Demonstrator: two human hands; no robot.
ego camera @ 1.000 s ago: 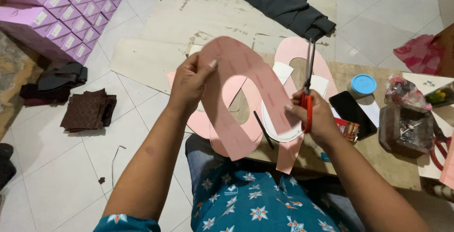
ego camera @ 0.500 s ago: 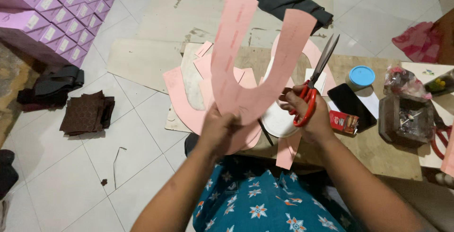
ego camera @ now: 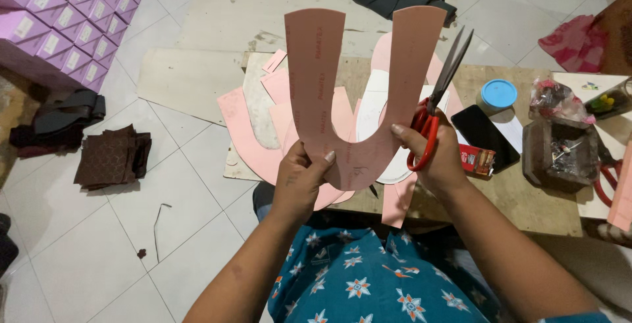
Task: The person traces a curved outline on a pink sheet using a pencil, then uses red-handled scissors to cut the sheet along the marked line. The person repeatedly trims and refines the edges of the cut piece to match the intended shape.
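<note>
Pink U-shaped cutout (ego camera: 359,93) upright, scissors (ego camera: 434,109) beside its edge

My two hands: left hand (ego camera: 299,181), right hand (ego camera: 438,155). One U-shaped pink cutout (ego camera: 359,93) held up between them. One pair red-handled scissors (ego camera: 438,109) in my right. Around wooden board (ego camera: 520,191): one black phone (ego camera: 486,137), one blue-lidded jar (ego camera: 498,94), one stack brown fabric squares (ego camera: 108,158) well left on floor.

Pink offcuts (ego camera: 263,140) crowd the table's (ego camera: 520,195) left; phone (ego camera: 485,137), blue lid (ego camera: 498,93) — perhaps a jar — block its right.
</note>
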